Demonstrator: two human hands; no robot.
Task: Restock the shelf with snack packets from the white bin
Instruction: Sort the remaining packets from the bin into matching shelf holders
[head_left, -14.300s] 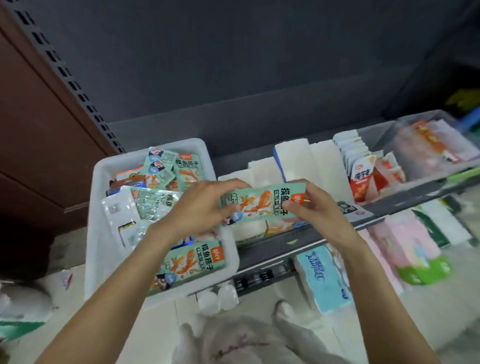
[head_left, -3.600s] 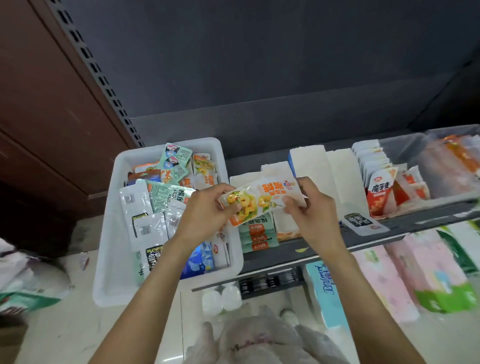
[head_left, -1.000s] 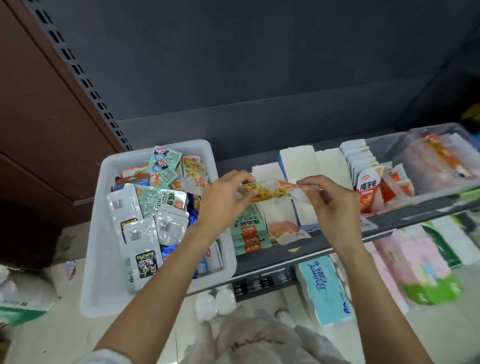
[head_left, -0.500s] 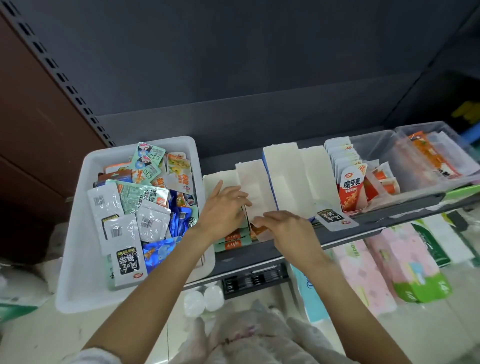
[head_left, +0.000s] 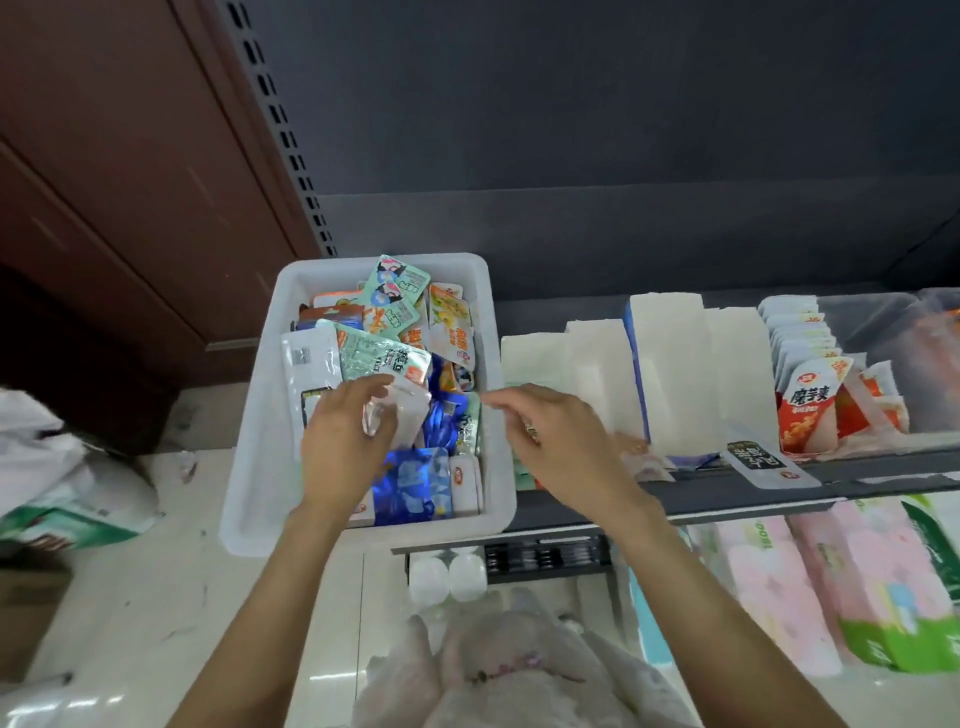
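Dark shelf (head_left: 727, 493) carries the white bin (head_left: 249, 415) at its left end; I see left hand (head_left: 345, 441) inside it, fingers curled on a clear packet (head_left: 402, 415), long axis roughly upright in view, right hand (head_left: 558, 436) loose and empty just right of the rim.

Glossy foil and clear film are being shown by the snack packets (head_left: 410, 467) lying under and beside the gripping left hand (head_left: 345, 441). They are being held by a smooth, matt white bin (head_left: 249, 431) of plastic, while matt dark metal is being shown by the shelf (head_left: 727, 493) edge right of the grip.
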